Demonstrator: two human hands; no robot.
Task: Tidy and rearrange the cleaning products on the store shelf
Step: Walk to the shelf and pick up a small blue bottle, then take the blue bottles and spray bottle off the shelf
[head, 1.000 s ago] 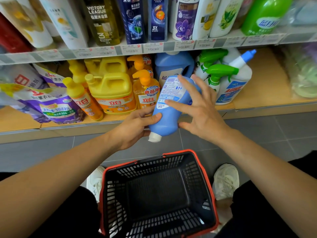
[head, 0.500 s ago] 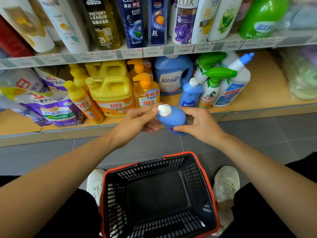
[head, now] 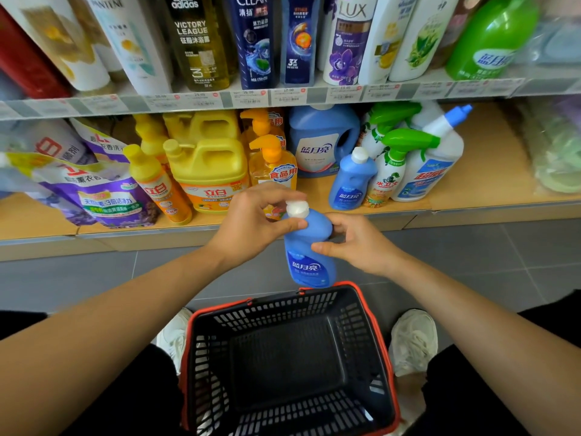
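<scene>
The blue bottle sits at the centre of the frame between both hands, just above the far wall of the basket. Its long axis is nearly upright, with the white cap on top and the label facing the camera. The left hand pinches the neck under the cap. The right hand grips the body's right side. A matching bottle stands on the shelf to the upper right, nearer the right hand.

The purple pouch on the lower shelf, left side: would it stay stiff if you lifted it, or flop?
Probably floppy: the purple pouch leans crookedly with a creased top, unlike the rigid yellow bottle beside it. Its full-looking body suggests some weight, so it would likely sag from a one-hand grip.
</scene>
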